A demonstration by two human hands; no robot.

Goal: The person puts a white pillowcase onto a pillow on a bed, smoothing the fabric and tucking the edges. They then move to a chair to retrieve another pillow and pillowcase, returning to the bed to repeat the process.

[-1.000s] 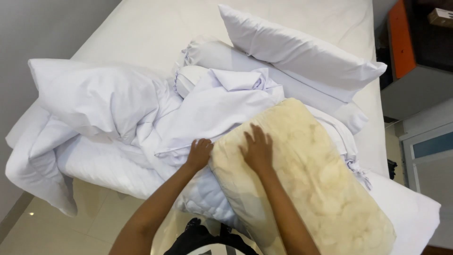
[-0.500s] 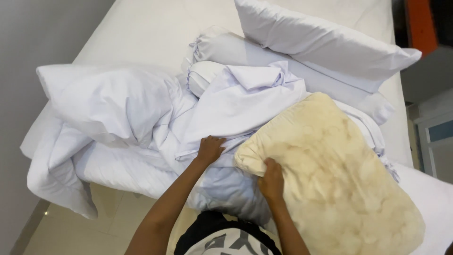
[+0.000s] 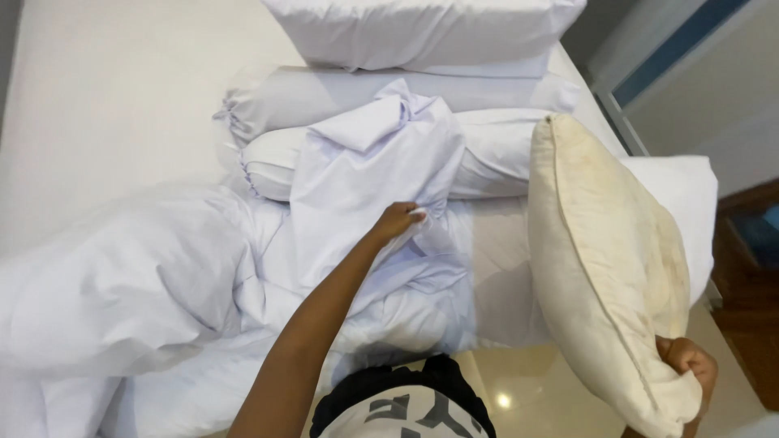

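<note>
White cloth everywhere on this bed. Left hand is out over the heap, fingers pinching a crumpled white pillowcase that lies draped across two bolster-shaped pillows. Right hand is down at the lower right, fingers curled tight on the bottom corner of a bare, yellow-stained pillow, which stands on edge off the bed's side, tilted, with its piped seam facing us. Behind it, a clean white pillow rests at the mattress edge. Rumpled duvet piles up on the left, and another plump pillow sits at the top.
</note>
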